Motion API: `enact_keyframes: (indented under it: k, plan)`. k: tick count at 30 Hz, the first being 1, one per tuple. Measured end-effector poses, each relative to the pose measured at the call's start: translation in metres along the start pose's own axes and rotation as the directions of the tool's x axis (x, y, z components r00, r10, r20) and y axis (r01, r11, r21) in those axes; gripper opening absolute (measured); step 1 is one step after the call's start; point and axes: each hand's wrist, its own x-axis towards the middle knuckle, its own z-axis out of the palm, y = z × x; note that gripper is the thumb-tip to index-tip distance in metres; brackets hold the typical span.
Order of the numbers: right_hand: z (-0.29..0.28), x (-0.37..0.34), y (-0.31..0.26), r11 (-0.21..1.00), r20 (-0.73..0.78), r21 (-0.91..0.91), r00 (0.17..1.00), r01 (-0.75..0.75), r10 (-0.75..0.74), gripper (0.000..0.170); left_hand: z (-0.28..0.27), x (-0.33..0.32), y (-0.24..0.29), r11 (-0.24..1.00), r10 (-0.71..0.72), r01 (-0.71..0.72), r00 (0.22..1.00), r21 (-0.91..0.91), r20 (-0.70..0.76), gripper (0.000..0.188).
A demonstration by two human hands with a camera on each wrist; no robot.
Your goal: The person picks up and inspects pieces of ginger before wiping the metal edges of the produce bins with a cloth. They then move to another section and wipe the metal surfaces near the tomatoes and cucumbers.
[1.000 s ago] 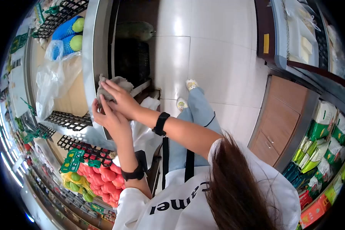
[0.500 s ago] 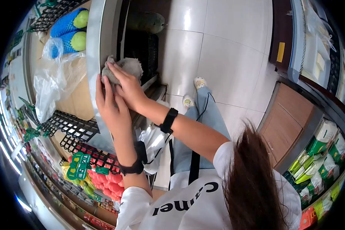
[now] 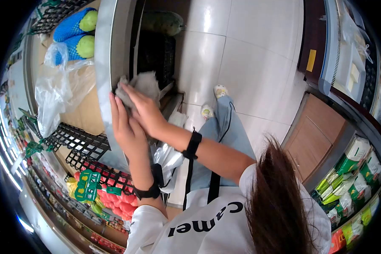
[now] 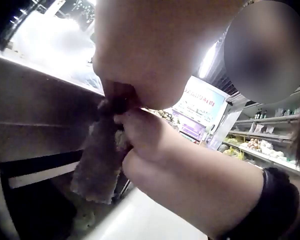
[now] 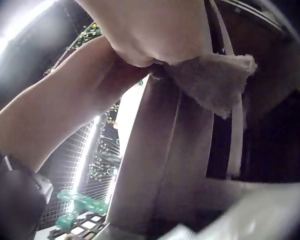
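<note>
A grey fuzzy cloth (image 3: pixel 147 86) lies against the side of a metal shelf panel (image 3: pixel 122 46), near its top edge. My right hand (image 3: pixel 147 112) presses on the cloth with straight fingers. Close beside it, my left hand (image 3: pixel 129 131) reaches along the panel edge, fingers straight, fingertips next to the cloth. In the left wrist view the cloth (image 4: pixel 97 170) hangs down below both hands. The right wrist view shows a flap of cloth (image 5: pixel 215 82) sticking out from under the right hand, over the dark opening.
Behind the panel edge are a clear plastic bag (image 3: pixel 55 93), green fruit in blue netting (image 3: pixel 85 46) and black plastic grating (image 3: pixel 78 142). Red-wrapped fruit (image 3: pixel 118 203) sits near the left forearm. A dark crate (image 3: pixel 156 59) stands under the shelf, beside the tiled floor (image 3: pixel 258 63).
Both hands have come closer together on the panel, and the left fingers, spread earlier, now lie together. In the last half second they have slid slightly toward the body along the edge.
</note>
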Motion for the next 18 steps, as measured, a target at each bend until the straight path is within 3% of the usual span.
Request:
enact_keyframes:
  k: [2, 5, 7, 8, 11, 15, 18]
  plan:
    - [0.009, -0.016, 0.001, 1.0, 0.008, 0.007, 1.0, -0.02, 0.02, 0.063, -0.003, -0.011, -0.003, 0.995, -0.09, 0.091, 0.996, -0.046, 0.011, 0.054]
    - [0.005, -0.006, -0.006, 0.999, 0.027, -0.002, 0.999, -0.046, 0.046, 0.062, -0.006, -0.01, -0.002, 0.996, -0.086, 0.085, 0.996, -0.041, -0.022, 0.054]
    - [-0.003, 0.016, -0.005, 0.998, -0.021, -0.06, 1.0, -0.018, 0.016, 0.06, -0.006, -0.002, 0.002, 0.995, -0.082, 0.081, 0.997, -0.05, -0.016, 0.054]
    - [-0.005, 0.031, -0.004, 0.996, -0.087, -0.056, 0.993, 0.068, -0.073, 0.059, -0.005, 0.002, 0.003, 0.998, -0.057, 0.057, 0.998, -0.031, 0.0, 0.054]
    - [-0.005, 0.032, -0.004, 0.996, -0.062, -0.072, 0.996, 0.052, -0.057, 0.061, 0.001, 0.003, -0.004, 1.0, 0.013, -0.013, 1.0, 0.016, 0.007, 0.053]
    - [0.003, 0.003, -0.004, 0.992, -0.01, -0.099, 0.996, 0.082, -0.083, 0.062, 0.001, -0.017, -0.01, 1.0, -0.023, 0.023, 0.999, 0.009, -0.03, 0.047]
    - [0.005, -0.019, -0.006, 0.999, 0.097, -0.04, 0.995, -0.021, 0.025, 0.06, -0.005, -0.037, -0.012, 0.995, -0.1, 0.1, 0.995, 0.011, -0.012, 0.043]
